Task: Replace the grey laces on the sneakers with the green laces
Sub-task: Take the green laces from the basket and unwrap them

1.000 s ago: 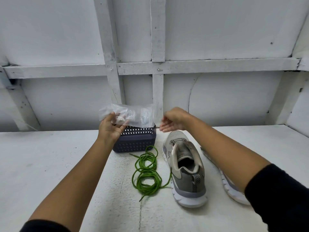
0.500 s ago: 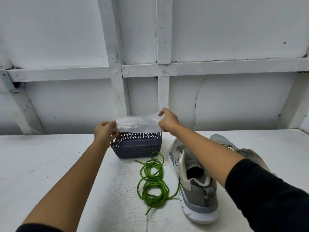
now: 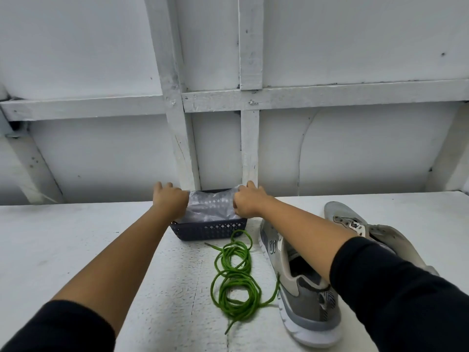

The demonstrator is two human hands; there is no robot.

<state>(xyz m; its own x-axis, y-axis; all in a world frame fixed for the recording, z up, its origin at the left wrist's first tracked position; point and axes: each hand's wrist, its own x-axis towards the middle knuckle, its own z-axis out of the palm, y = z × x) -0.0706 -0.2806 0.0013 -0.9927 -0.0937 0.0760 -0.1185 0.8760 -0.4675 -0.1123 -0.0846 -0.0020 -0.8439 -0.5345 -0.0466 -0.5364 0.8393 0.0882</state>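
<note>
Both hands are at the dark basket (image 3: 210, 231) on the table (image 3: 76, 250). The left hand (image 3: 170, 199) and right hand (image 3: 247, 204), fingers curled, each grip one end of a clear plastic bag (image 3: 210, 207) held in its mouth. The green laces (image 3: 236, 275) lie coiled and loose beside the near sneaker (image 3: 299, 288). The far sneaker (image 3: 368, 224) shows bare eyelets. Judgement: grey laces appear removed; relacing of both sneakers not yet begun.

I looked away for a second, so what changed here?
The bag came down from above the basket into it. The right hand took its right edge; the left hand kept its hold. Laces and sneakers stayed on the table.
</note>
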